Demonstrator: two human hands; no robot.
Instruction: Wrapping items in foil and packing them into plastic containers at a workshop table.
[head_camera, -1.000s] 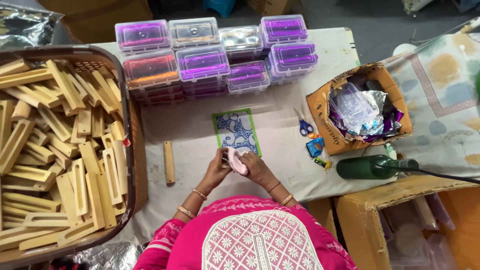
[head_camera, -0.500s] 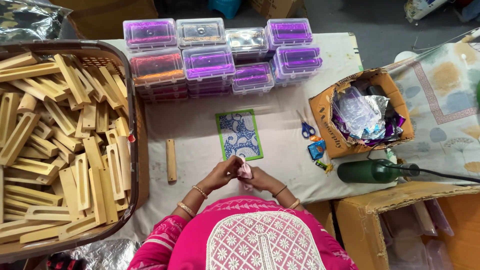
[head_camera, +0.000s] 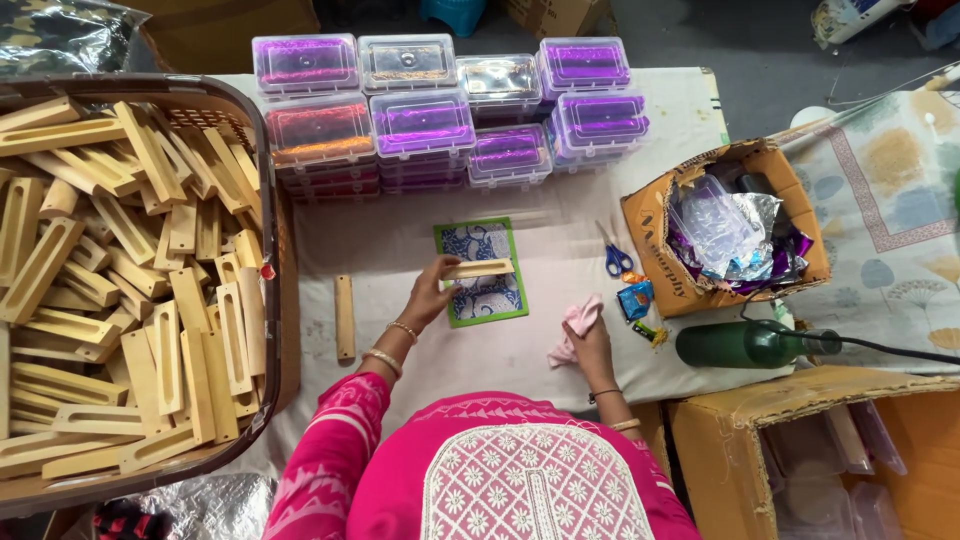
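My left hand (head_camera: 430, 296) holds a short wooden block (head_camera: 480, 268) level over a green-edged blue patterned card (head_camera: 481, 272) on the white cloth. My right hand (head_camera: 590, 345) rests on the cloth to the right, gripping a pink rag (head_camera: 577, 325). Another wooden stick (head_camera: 345, 317) lies alone to the left of my left hand.
A large brown basket (head_camera: 270, 180) full of slotted wooden pieces fills the left side. Stacked clear boxes with purple contents (head_camera: 450, 110) line the far edge. Blue scissors (head_camera: 616, 258), a cardboard box of foil wrappers (head_camera: 725, 225) and a green tool with a cable (head_camera: 745, 343) sit to the right.
My hands were together near my body around the pink rag and the block. Now they have parted: the left carried the wooden block forward over the card, the right moved right with the rag.
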